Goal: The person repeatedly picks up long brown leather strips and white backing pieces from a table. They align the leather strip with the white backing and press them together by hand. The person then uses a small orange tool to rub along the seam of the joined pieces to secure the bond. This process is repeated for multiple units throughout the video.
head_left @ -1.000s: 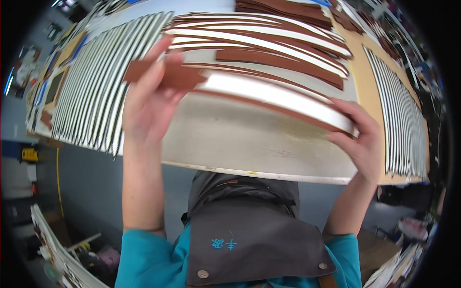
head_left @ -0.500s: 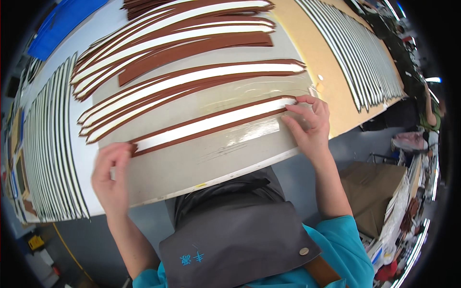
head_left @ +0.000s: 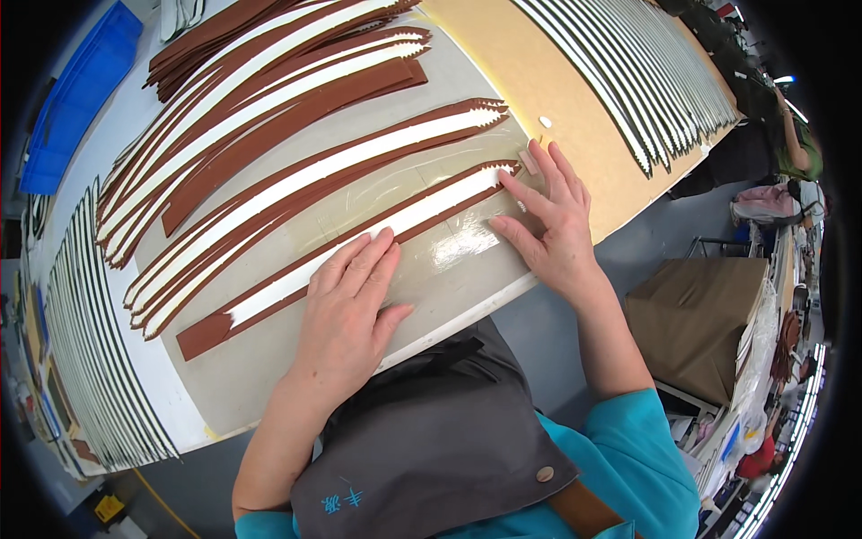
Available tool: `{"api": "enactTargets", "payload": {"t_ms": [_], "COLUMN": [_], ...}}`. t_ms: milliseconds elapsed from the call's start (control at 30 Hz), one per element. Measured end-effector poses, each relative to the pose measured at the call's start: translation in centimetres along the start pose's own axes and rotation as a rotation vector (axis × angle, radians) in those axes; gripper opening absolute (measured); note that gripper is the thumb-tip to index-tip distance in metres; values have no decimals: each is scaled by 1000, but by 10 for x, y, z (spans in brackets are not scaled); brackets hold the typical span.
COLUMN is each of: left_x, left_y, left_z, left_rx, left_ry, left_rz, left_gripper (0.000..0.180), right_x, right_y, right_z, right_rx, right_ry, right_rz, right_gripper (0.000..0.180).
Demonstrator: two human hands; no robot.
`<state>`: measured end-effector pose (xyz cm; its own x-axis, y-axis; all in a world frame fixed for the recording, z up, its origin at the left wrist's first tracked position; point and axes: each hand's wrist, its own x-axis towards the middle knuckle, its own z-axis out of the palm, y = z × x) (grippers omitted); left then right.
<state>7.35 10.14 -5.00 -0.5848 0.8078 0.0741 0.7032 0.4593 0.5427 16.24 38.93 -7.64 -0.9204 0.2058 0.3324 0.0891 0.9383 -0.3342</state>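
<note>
Left hand [head_left: 346,310] had slid in from the strip's [head_left: 359,244] end to mid-length; right hand [head_left: 548,220] stayed at the far tip. Both lay flat, fingers spread, pressing, grasping nothing. Strip looked seated on the glossy sheet [head_left: 449,269]. Beyond: more strips [head_left: 269,135], table [head_left: 557,99], cluttered workshop.

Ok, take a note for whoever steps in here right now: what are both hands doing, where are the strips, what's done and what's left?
Left hand: flat, palm down, pressing the nearest brown strip with white tape near its middle.
Right hand: open, fingertips pressing the same strip's right end.
Nothing is gripped by either hand.
The strip lies on the clear glossy sheet at the table's near edge.
Done: taped brown strips lie laid out in rows farther back.
Left: smoothing the near strip's left part, which neither hand is touching.
</note>
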Motion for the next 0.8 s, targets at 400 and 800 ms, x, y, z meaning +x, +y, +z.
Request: {"api": "enactTargets", "payload": {"t_ms": [400,800], "left_x": [10,40], "left_y": [2,-5], "left_z": [-3,-3], "left_rx": [18,50], "left_ry": [0,134], "left_rz": [21,128], "left_gripper": [61,31], "right_x": [-1,-2], "right_y": [6,5], "right_z": [3,8], "right_rx": [104,99], "right_ry": [14,29], "right_rz": [72,101], "right_gripper": [47,42]}}
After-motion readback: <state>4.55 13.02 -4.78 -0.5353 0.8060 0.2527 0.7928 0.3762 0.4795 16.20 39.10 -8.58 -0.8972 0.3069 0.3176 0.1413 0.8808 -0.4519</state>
